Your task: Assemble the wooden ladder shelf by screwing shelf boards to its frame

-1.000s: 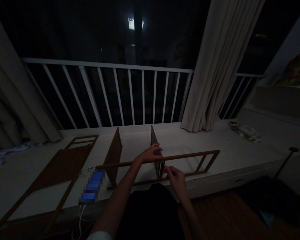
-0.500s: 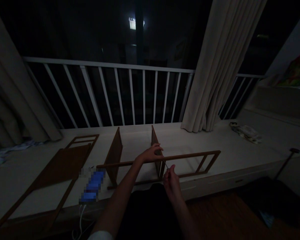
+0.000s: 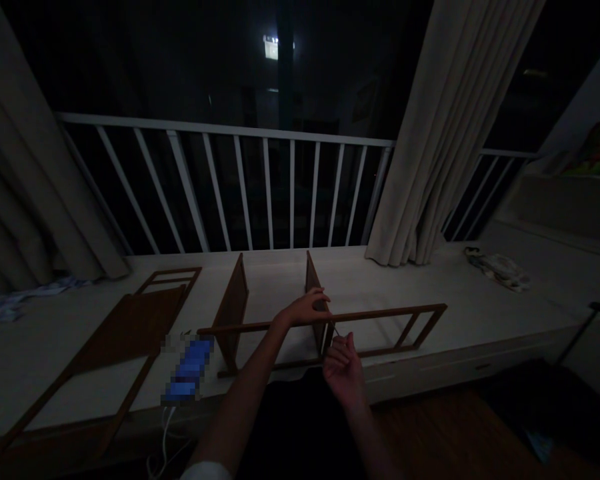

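The wooden frame (image 3: 431,327), with 2 boards (image 3: 233,303), stands along the ledge's (image 3: 375,283) front edge. The left hand (image 3: 303,310) curls over the right board (image 3: 311,275); I cannot tell whether it grips. The right hand (image 3: 342,367) clenches a thin tool (image 3: 335,329), angled toward the frame's rail (image 3: 380,313).

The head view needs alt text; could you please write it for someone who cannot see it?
A person's left hand rests against a brown frame while the right hand holds a thin rod up to it. The frame stands on a pale ledge before a white railing in dim light, with a second brown frame lying to its left.
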Available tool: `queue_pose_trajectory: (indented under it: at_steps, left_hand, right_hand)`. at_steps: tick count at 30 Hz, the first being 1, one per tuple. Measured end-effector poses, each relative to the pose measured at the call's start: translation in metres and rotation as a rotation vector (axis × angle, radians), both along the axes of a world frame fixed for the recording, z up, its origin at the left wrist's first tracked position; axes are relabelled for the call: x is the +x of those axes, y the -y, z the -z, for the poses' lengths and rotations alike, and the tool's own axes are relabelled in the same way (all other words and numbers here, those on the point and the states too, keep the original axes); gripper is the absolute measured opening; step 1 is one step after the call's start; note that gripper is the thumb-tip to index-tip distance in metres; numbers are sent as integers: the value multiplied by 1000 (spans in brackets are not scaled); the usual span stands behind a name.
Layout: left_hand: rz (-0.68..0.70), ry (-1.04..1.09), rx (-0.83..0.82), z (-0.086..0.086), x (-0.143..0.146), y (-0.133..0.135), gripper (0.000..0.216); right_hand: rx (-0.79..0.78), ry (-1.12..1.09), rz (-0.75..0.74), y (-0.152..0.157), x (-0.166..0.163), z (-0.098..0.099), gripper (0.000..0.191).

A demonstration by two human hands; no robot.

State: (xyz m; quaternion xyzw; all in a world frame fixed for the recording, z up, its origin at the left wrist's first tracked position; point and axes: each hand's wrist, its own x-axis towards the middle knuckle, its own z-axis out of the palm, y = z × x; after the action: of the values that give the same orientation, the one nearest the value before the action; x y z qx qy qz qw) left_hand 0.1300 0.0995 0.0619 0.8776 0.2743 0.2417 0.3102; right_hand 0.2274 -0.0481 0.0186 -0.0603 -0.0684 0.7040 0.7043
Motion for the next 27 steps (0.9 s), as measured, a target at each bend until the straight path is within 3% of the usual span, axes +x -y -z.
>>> queue_pose_trajectory:
  at_steps: [7,11,14,17,22,24,27]
  left_hand:
    - [14,-11,8,2,1,-3,48]
    - [23,-12,9,2,1,-4,49]
    - [18,-18,-9,2,0,-4,50]
    - [15,-13,-21,2,0,-4,48]
    - [14,0,-35,3,1,-5,46]
    - [8,-1,-41,3,1,-5,45]
    - [-6,-4,-43,3,1,-5,45]
  right_hand:
    - [11,4,31,1,-2,-1,17]
    - [-30,125,37,-6,-1,1,19]
    - [-130,408,85,-13,3,4,21]
    - [-202,877,260,-15,8,4,26]
    - [-195,1631,569,-3,12,-5,34]
    - [-225,1788,681,2,11,-8,30]
    - [-168,1733,633,4,9,-7,31]
